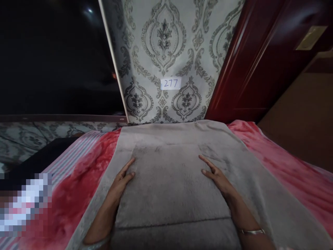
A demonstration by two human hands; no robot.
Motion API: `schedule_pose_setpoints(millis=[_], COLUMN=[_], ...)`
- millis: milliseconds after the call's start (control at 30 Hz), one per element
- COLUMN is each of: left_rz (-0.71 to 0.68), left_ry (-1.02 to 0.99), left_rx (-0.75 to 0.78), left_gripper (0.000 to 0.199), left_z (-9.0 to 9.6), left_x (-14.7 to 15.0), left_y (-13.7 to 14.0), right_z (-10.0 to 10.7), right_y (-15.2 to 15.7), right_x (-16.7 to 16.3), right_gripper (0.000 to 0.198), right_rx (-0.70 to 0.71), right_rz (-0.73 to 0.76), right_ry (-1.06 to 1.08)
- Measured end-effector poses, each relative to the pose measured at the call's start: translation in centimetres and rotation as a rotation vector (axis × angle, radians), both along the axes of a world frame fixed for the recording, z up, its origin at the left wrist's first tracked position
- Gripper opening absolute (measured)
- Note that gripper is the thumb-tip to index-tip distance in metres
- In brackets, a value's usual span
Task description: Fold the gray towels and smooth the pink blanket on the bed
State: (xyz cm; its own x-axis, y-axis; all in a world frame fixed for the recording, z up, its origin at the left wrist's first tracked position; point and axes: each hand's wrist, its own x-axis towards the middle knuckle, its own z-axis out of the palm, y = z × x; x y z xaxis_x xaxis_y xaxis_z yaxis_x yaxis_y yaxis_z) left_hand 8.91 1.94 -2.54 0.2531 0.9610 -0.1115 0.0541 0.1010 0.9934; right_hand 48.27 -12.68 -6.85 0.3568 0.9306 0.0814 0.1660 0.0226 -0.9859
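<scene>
I can read one number over my remote feed: 277, handwritten in blue on a small white rectangular label (171, 83) that sits in the upper middle of the frame, stuck to pale grey wallpaper with a dark ornamental leaf pattern (164, 36). On the dark lower bezel (65, 118) of the large black flat screen (54, 59) at upper left, I can make out a tiny pale marking (122, 119) near the right end, too small for me to read.
</scene>
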Motion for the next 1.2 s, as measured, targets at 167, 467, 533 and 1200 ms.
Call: schedule_pose_setpoints(millis=[167, 467, 533, 1200], left_rz=[-0.019, -0.044, -0.049, -0.022], left_ry=[-0.008, 0.041, 0.026, -0.111], left_rx=[0.026, 0.090, 0.084, 0.085], left_gripper=[0.080, 0.081, 0.079, 0.077], left_z=[-0.4, 0.5, 0.5, -0.3], left_x=[-0.1, 0.1, 0.2, 0.2], left_y=[-0.3, -0.3, -0.2, 0.1], right_z=[0.1, 0.4, 0.4, -0.6], right_y=[0.1, 0.4, 0.5, 0.9], right_x=[-0.1, -0.2, -0.2, 0.2], right_gripper=[0.070, 0.074, 0.074, 0.078], right_rx=[0.007, 0.041, 0.046, 0.076], right_rz=[-0.009, -0.017, -0.014, -0.006], right_ry=[0.026, 0.050, 0.041, 0.017])
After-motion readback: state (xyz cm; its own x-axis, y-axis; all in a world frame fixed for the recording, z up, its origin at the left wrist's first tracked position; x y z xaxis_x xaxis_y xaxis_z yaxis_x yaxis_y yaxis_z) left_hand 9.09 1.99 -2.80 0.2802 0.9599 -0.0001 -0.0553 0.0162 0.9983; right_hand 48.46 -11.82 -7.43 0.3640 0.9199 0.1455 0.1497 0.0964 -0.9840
